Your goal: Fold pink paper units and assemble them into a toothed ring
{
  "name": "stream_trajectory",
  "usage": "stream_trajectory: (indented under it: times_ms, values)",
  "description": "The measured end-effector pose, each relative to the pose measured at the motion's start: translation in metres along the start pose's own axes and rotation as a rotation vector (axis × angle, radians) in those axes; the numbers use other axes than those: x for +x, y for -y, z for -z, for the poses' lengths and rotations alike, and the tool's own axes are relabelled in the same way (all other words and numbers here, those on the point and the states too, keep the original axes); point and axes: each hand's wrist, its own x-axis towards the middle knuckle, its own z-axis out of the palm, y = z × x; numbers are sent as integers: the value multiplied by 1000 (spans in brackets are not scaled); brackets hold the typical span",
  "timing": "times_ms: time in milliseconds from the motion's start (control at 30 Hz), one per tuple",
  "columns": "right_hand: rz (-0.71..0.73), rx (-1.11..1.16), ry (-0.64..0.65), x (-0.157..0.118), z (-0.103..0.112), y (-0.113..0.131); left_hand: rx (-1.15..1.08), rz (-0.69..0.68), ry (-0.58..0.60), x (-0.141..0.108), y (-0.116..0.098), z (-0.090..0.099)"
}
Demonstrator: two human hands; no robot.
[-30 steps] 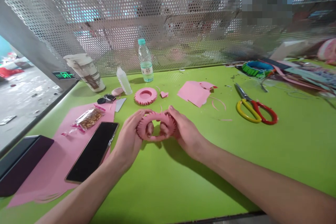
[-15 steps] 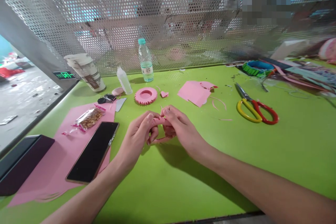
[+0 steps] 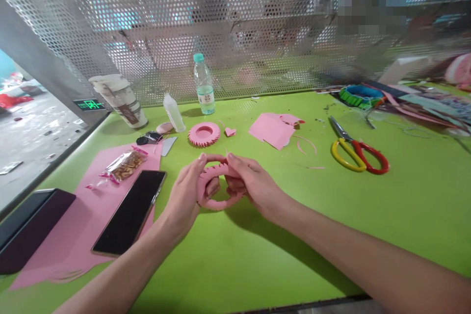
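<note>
A pink paper ring (image 3: 222,203) with a notched edge is held up between both hands, its open middle facing me. My left hand (image 3: 187,184) grips its left side, thumb on the near face and fingers behind. On the upper right, my right hand (image 3: 253,179) pinches the ring between thumb and curled fingers. Just beyond the hands, a round pink paper piece with a toothed rim (image 3: 204,134) lies on the green table (image 3: 294,265). Beside that sits a small pink paper heart (image 3: 230,132).
Scissors (image 3: 356,149) and cut pink paper (image 3: 274,130) lie to the right. Along the back stand a cup (image 3: 121,100), a glue bottle (image 3: 173,114) and a water bottle (image 3: 204,86). A phone (image 3: 128,213) and a snack packet (image 3: 126,165) rest on pink paper at left.
The ring has tilted up, so more of its face and opening now show. My left hand has shifted slightly left along it, its thumb straighter. Table items stay put.
</note>
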Motion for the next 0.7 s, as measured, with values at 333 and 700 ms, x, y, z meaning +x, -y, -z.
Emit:
stream_trajectory:
  times_ms: [333,700]
  values:
    - [-44,26,-8,0,-2,-1,-43,58,-124,3,4,-3]
    - [121,-876,-112,16,26,10,1034,-224,-43,5,-16,20]
